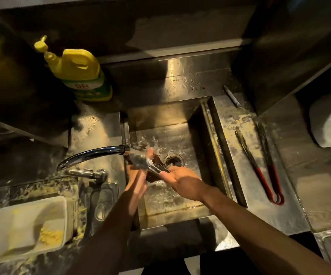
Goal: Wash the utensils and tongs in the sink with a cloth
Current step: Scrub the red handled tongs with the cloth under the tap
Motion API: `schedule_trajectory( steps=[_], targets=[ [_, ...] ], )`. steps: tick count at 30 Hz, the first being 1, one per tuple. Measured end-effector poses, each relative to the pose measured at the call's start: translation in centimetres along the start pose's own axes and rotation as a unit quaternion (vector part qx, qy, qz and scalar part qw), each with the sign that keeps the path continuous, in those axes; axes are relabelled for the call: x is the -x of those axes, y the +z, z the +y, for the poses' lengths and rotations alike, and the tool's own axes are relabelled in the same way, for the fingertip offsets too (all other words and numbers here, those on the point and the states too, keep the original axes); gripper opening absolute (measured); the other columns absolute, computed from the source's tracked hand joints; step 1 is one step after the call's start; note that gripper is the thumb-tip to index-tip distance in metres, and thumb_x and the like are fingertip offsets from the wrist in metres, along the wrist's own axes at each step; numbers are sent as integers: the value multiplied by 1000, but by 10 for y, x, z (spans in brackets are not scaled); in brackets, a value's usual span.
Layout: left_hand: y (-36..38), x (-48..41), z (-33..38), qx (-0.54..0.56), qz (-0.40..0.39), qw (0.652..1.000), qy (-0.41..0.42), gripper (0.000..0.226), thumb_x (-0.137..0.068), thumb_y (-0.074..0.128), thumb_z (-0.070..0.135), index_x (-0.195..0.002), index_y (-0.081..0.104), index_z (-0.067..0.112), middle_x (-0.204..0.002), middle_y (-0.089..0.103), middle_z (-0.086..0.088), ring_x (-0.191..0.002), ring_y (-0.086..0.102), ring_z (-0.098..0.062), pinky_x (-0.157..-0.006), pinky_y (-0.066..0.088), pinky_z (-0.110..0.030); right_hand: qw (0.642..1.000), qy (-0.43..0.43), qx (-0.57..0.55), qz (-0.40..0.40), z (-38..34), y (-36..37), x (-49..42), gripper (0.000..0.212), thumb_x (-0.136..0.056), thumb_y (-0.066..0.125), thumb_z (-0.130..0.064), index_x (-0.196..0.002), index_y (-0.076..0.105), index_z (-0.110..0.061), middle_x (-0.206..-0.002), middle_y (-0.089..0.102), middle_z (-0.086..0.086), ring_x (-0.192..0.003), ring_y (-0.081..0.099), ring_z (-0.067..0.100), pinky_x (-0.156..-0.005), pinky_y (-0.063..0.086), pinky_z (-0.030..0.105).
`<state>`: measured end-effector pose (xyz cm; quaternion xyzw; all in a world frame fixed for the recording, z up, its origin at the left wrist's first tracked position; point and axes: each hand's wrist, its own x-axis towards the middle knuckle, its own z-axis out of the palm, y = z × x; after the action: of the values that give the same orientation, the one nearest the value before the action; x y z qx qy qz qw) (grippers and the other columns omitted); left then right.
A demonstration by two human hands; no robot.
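Over the steel sink (160, 116), metal tongs (143, 160) lie slanted under the faucet (93, 153) spout, with water splashing round the drain (174, 160). My right hand (182, 181) grips the tongs' handle end. My left hand (137, 179) wraps round the tongs' head from below, fingers showing past it, with a dark cloth (157, 160) bunched against the metal. A second pair of tongs (267, 171), with red handles, lies on the wet counter right of the sink. A thin metal utensil (231, 95) lies at the back right corner.
A yellow detergent bottle (81, 72) stands behind the sink at the left. A white tub (21, 225) with yellow scraps sits at the front left, and a clear container (103, 199) lies beside the tap base. A steel wall rises at the right.
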<state>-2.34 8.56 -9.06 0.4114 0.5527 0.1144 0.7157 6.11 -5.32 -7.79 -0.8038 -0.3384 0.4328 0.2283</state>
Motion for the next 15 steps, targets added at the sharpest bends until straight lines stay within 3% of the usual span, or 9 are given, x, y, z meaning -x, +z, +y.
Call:
schedule_trajectory(
  steps=[2, 4, 6, 8, 9, 11, 13, 14, 15],
  targets=[
    [10, -6, 11, 88, 82, 993, -16, 14, -95, 61, 19, -81, 62, 17, -74, 64, 0, -62, 60, -14, -47, 49, -20, 1000, -20, 22, 0, 3, -5, -1, 53, -99, 35, -62, -83, 56, -16, -81, 58, 7, -74, 57, 25, -67, 42, 41],
    [14, -7, 12, 154, 96, 982, -51, 19, -100, 49, 12, -85, 59, 16, -78, 59, -2, -63, 54, -14, -49, 46, -22, 999, -34, 7, 7, -2, -5, -1, 57, -99, 34, -62, -83, 57, -13, -81, 58, 8, -74, 56, 24, -67, 41, 41],
    [13, 0, 14, 117, 37, 991, -58, 10, -99, 52, 10, -91, 58, 12, -84, 60, -5, -64, 58, -13, -50, 49, -24, 999, -35, -26, 20, -5, -5, -3, 56, -99, 34, -63, -78, 55, -16, -77, 56, 4, -70, 55, 20, -65, 39, 37],
    [8, 4, 25, 21, -43, 997, -60, 5, -94, 62, 12, -98, 61, 10, -105, 67, -19, -71, 64, -16, -52, 53, -25, 999, -33, -12, 10, 0, -15, -5, 57, -100, 35, -61, -80, 59, -13, -77, 59, 6, -67, 55, 18, -64, 41, 33],
    [5, 3, 33, -23, -70, 995, -71, 1, -95, 60, 12, -94, 60, 12, -124, 62, -26, -75, 62, -18, -56, 53, -27, 1000, -31, -1, 5, 4, -23, -7, 59, -100, 36, -61, -82, 61, -10, -75, 59, 7, -65, 53, 18, -63, 42, 33],
    [-2, 3, 36, -49, -75, 990, -113, 16, -101, 46, 8, -93, 57, 15, -147, 42, -28, -81, 58, -22, -70, 50, -29, 999, -32, 21, 19, 9, -34, -9, 64, -99, 36, -62, -77, 60, -6, -69, 55, 7, -62, 49, 19, -62, 41, 33],
    [1, 15, 32, -14, -75, 989, -123, 28, -105, 37, 10, -124, 56, 7, -151, 39, -24, -115, 57, -36, -95, 47, -39, 998, -44, 12, 31, 0, -32, -11, 63, -99, 37, -62, -70, 59, -10, -66, 55, 5, -60, 50, 18, -61, 41, 32],
    [3, 24, 27, 0, -88, 990, -107, 33, -106, 37, 14, -132, 53, 5, -146, 48, -20, -125, 55, -31, -101, 45, -38, 998, -49, -6, 30, -7, -25, -11, 59, -100, 39, -60, -68, 59, -15, -68, 57, 3, -61, 53, 17, -62, 42, 32],
    [8, 29, 25, 19, -111, 990, -90, 30, -104, 43, 20, -128, 58, 8, -135, 61, -14, -118, 62, -22, -97, 49, -34, 998, -50, -21, 29, -14, -18, -11, 54, -101, 40, -57, -67, 60, -19, -70, 60, 3, -64, 56, 17, -64, 43, 32]
  ],
)
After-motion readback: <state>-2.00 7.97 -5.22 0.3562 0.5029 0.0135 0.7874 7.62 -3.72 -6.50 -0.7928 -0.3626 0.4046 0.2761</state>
